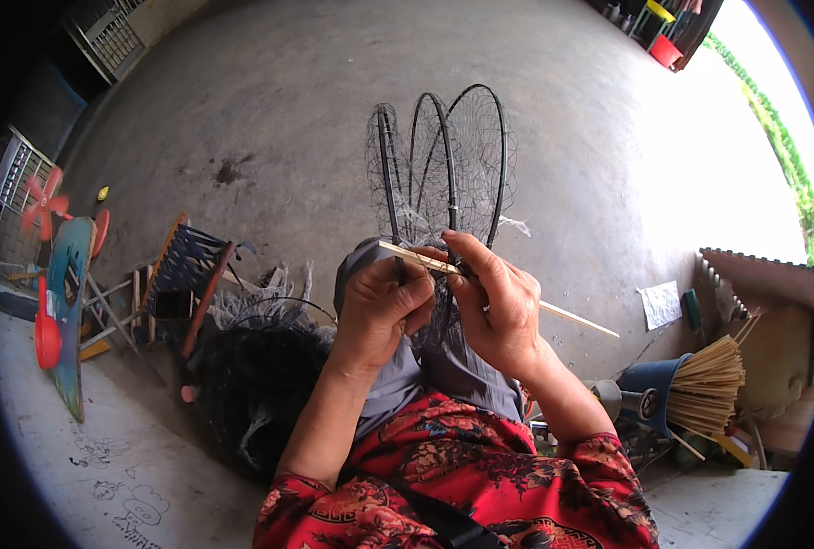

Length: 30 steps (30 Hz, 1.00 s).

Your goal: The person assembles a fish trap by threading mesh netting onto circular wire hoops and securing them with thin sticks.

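A dark mesh net with several black hoops (450, 165) stands up between my knees, its near end gathered at my hands. My left hand (381, 300) is closed on the near part of the net, thumb bent inward. A pale bamboo stick (579, 319) runs slantwise across both hands, passing behind my right hand and out to its right. The flat end lies above my left fingers. My right hand (498, 306) pinches the stick against the net between thumb and fingers, with the index finger raised along it. Fingers hide where stick and mesh meet.
On the right, a blue bucket (649, 384) holds a bundle of bamboo sticks (711, 384). A heap of black netting (260, 384) lies by my left leg. Farther left are a folding stool (183, 279) and a red fan (45, 203). White paper (660, 305) lies on the floor.
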{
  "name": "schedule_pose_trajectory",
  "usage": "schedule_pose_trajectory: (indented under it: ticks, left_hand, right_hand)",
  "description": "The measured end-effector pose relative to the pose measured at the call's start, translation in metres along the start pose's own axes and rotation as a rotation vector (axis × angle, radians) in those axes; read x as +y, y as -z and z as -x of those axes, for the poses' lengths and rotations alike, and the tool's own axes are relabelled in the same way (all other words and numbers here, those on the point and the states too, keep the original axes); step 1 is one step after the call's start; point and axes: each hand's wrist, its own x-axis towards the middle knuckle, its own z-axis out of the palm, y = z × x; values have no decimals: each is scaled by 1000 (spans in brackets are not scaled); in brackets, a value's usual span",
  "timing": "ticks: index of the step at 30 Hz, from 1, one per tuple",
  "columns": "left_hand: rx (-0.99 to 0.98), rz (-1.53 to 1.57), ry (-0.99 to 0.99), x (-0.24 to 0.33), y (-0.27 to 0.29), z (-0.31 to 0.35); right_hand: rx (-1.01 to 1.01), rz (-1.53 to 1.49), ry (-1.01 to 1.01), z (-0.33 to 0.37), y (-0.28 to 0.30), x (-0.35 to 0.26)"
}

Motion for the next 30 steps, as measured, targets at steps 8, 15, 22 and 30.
schedule_pose_trajectory:
  ticks: [8,15,22,30]
  left_hand:
    - [15,98,-7,0,12,9]
    - [101,-50,-138,14,2,9]
    - [345,-159,-106,26,9,6]
    - [334,-228,-275,54,-24,-2]
  right_hand:
    - [-363,-21,247,-25,22,16]
    - [-365,-32,246,-25,23,14]
    - [-352,-47,230,-24,22,13]
    - [-291,-32,206,-30,15,7]
